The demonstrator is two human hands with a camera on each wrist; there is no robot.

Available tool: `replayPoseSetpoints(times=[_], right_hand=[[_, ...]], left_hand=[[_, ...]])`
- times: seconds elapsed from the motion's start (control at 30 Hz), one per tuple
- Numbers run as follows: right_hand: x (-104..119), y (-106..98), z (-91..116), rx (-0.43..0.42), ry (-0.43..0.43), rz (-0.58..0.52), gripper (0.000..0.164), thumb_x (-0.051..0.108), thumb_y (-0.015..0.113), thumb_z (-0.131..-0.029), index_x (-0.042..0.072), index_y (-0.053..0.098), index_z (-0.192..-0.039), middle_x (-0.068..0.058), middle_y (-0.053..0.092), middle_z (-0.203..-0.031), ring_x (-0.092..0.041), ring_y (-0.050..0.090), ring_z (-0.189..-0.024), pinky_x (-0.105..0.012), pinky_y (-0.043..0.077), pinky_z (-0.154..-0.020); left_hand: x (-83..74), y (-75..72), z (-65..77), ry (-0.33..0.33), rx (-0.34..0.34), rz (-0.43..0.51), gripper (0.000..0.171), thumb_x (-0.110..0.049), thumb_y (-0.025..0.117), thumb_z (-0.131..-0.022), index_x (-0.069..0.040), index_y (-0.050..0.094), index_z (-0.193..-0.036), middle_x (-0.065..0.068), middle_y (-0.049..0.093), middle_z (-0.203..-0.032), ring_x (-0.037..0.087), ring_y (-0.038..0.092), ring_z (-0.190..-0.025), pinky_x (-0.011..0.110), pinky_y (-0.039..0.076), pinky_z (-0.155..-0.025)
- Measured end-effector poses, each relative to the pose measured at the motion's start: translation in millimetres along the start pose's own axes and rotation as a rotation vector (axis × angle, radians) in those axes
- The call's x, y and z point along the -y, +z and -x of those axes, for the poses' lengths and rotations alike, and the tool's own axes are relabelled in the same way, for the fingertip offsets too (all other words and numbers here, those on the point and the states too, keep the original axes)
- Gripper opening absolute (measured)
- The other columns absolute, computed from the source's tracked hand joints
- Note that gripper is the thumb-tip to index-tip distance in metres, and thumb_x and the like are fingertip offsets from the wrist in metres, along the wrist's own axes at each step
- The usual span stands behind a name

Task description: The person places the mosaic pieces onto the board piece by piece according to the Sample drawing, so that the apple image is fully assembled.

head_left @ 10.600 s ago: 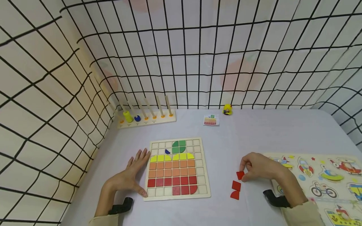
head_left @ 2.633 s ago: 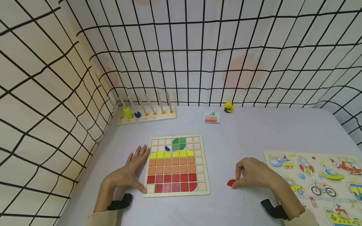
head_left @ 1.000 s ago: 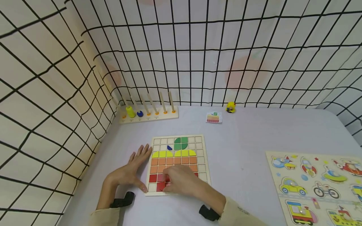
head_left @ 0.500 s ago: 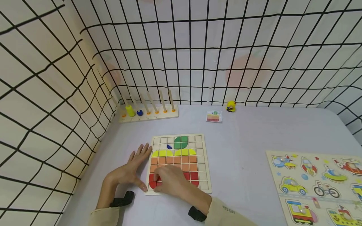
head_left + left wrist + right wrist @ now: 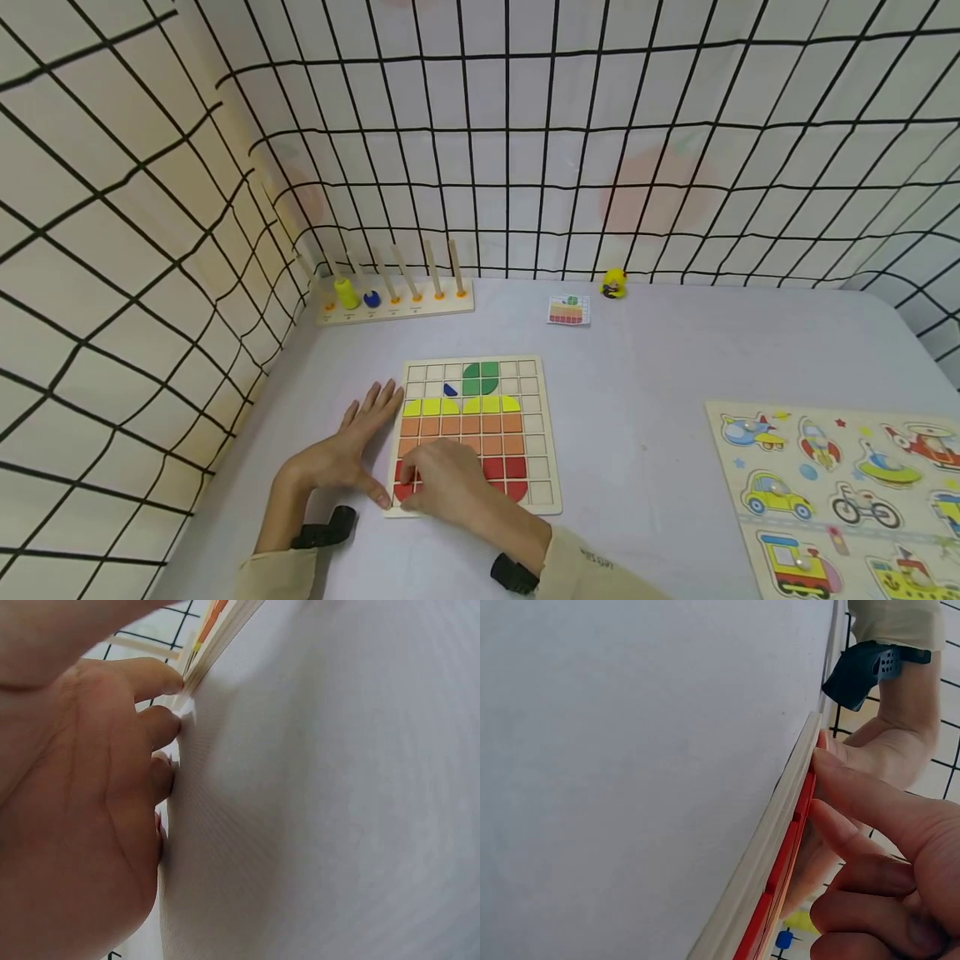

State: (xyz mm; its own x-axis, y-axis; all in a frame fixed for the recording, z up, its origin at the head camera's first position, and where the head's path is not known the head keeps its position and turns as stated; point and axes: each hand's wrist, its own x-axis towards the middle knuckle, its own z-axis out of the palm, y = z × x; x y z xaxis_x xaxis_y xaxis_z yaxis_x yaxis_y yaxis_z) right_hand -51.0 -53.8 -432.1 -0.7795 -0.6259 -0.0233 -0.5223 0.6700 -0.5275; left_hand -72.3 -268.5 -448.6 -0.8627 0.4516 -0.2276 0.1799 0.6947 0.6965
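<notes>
A square wooden grid board [image 5: 538, 427] lies on the table, filled with rows of yellow, orange and red tiles under a green leaf shape. At its lower left corner cell, the thumb and index finger of my right hand [image 5: 453, 483] pinch a red quarter-round tile [image 5: 401, 492], partly covered by the fingers. The right wrist view has the thumb at the board edge [image 5: 761, 829] beside red tiles. My left hand [image 5: 333, 462] rests spread on the table, thumb and fingertips along the board's left edge; its palm [image 5: 82, 802] fills part of the left wrist view.
A picture card [image 5: 568, 310] and a yellow duck toy [image 5: 613, 283] sit at the back. Back left stands a peg rack [image 5: 420, 308] with lime and blue pieces. A vehicle puzzle board [image 5: 813, 467] lies at right. Black wire mesh [image 5: 525, 167] encloses the table.
My right hand has carried the last loose red tile from the right side to the board, then slid left to the lower left corner. The bottom row has filled with red. My left hand has stayed.
</notes>
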Motion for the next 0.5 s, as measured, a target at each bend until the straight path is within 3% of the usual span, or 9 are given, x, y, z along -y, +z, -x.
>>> replayPoseSetpoints(times=[0.37,0.5], right_hand=[[-8,0,3,0.011,0.024,-0.112,0.013,0.019,0.092,-0.075,0.022,0.084,-0.085,0.014,0.076,-0.082,0.0,0.054,-0.077,-0.016,0.039,-0.06],[-10,-4,6,-0.004,0.016,-0.121,0.012,0.021,0.09,-0.078,0.021,0.084,-0.088,0.014,0.073,-0.077,0.002,0.052,-0.071,-0.015,0.038,-0.057]], left_hand=[[1.2,0.5,-1.1,-0.025,0.0,-0.005,0.149,-0.043,0.101,-0.053,-0.009,0.011,-0.167,0.018,-0.003,-0.175,0.043,-0.017,-0.16,0.07,-0.012,-0.125],[1.1,0.5,-1.8,-0.031,0.002,-0.013,0.15,-0.043,0.101,-0.053,-0.011,0.01,-0.167,0.017,-0.004,-0.175,0.041,-0.017,-0.161,0.07,-0.011,-0.126]])
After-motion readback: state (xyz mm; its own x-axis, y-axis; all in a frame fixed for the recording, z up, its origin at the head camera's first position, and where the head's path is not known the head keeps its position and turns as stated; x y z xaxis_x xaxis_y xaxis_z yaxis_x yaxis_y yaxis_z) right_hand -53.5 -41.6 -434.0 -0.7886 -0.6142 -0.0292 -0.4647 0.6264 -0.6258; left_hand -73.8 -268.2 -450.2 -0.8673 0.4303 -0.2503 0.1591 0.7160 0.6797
